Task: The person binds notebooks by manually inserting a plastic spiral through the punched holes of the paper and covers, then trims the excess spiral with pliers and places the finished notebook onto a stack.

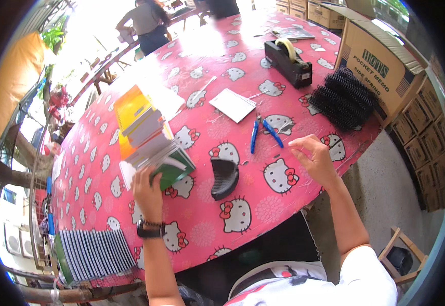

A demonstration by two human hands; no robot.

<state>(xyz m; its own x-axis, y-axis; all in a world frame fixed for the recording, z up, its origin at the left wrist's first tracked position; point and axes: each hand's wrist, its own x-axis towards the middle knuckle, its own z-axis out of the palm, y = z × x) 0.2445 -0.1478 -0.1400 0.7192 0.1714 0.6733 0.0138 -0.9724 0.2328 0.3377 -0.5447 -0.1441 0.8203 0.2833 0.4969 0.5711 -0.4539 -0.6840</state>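
Grip unclear, left hand [146, 194] touching notebooks [148, 135]

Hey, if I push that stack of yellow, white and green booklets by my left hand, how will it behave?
The stack of booklets may slide apart, since its layers sit staggered. Single pieces would probably bend, as their edges look thin and papery.

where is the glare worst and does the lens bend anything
In the head view, glare whites out the pink tablecloth's far end; its outline bows toward the rim there too, and black fills the corners; same head view, the blue-handled pliers and notebook stack look clear.
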